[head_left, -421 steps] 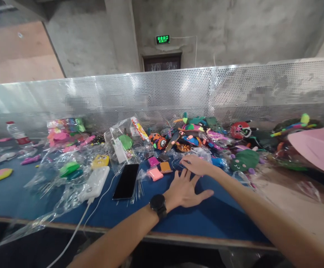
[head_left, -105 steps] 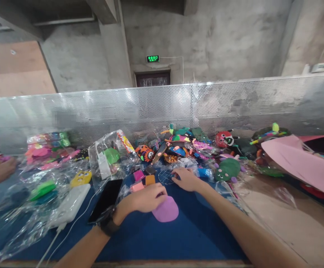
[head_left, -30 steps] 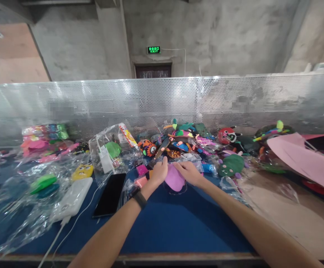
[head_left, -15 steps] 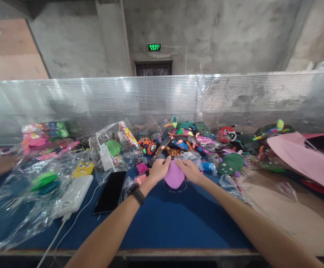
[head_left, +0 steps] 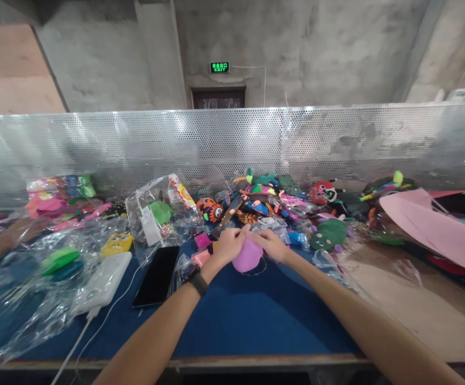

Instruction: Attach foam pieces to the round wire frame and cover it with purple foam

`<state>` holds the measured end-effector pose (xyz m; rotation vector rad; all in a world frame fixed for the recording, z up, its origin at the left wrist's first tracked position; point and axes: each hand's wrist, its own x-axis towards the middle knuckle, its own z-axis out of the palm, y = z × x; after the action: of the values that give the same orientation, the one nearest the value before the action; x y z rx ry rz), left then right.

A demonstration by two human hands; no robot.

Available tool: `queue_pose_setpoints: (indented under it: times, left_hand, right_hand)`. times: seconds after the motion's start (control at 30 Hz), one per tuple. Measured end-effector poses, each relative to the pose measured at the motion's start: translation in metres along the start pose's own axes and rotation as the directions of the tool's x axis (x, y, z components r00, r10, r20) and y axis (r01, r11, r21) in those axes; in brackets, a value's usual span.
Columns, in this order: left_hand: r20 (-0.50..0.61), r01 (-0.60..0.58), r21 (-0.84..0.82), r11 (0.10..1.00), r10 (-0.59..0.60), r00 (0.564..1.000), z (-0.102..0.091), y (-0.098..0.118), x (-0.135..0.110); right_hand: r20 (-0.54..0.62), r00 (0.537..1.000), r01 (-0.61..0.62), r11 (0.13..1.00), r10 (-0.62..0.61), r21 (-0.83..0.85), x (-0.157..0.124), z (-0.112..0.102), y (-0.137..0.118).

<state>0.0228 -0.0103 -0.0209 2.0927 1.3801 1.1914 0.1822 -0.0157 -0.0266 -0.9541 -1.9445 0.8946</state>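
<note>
A rounded pink felt piece (head_left: 247,255) is pinched at its top edge between both my hands, just above the blue table mat (head_left: 256,321). My left hand (head_left: 228,244), with a black watch on its wrist, grips the left side with curled fingers. On the right side my right hand (head_left: 270,244) grips it the same way. A clear round mesh piece (head_left: 256,270) lies on the mat under the felt. Right behind my hands is a heap of colourful felt toys in clear bags (head_left: 272,200).
A black phone (head_left: 157,275) and a white power bank (head_left: 103,280) with its cable lie to the left among clear plastic bags. Another person's hand (head_left: 20,231) reaches in at far left. Pink sheets (head_left: 433,227) lie at right. A perforated metal wall (head_left: 232,144) closes the back.
Both hands have drawn the pink felt piece slightly nearer and lower since a second ago, with fingers closing tighter on its top. The other person's hand has come further in at left.
</note>
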Motion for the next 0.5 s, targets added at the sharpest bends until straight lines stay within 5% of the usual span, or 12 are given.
queue_pose_setpoints:
  times: [0.2,0.4,0.5]
  left_hand:
    - [-0.023,0.150,0.026,0.988,-0.149,0.989,0.001,-0.003,0.001]
    - [-0.038,0.096,0.046,0.994,-0.094,0.995,0.002,-0.009,0.003]
    - [-0.033,0.169,0.056,0.984,-0.168,0.985,0.002,-0.011,0.004]
  right_hand:
    - [-0.156,0.985,0.066,0.993,-0.081,-0.098,0.005,-0.001,0.003]
    - [0.027,0.996,-0.086,0.994,0.085,0.062,0.002,-0.003,0.007]
    - [-0.039,0.999,-0.021,1.000,0.022,0.015,0.004,-0.002,0.010]
